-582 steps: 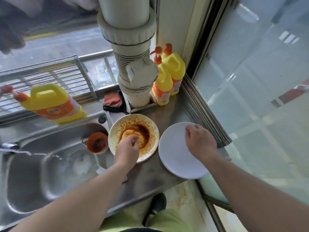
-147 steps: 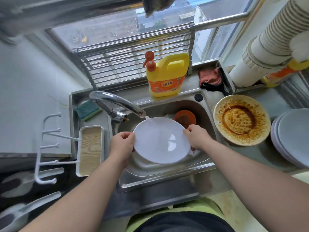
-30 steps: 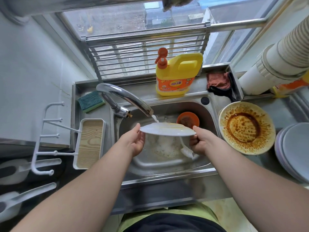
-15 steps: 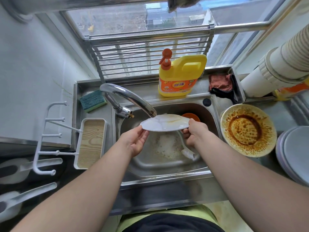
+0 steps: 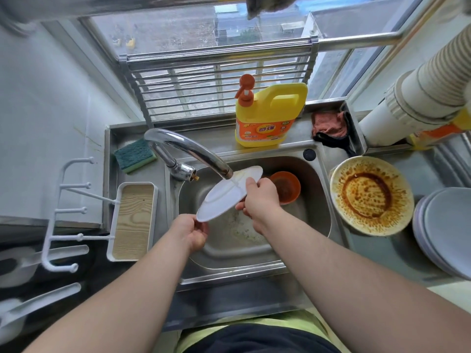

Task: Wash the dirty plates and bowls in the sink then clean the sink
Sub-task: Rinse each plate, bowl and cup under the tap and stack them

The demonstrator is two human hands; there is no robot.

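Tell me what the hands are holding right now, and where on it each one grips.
Both hold the white plate, tilted under the faucet. The left hand grips its near lower rim; the right hand holds its right edge.

Clean plate stack [image 5: 448,230] cut off at rt edge.

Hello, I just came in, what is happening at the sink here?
A person is rinsing a white plate under the tap, tilted over the sink. The left hand grips its lower edge, the right hand its side. An orange bowl waits in the sink, and a sauce-stained plate sits on the counter beside it.
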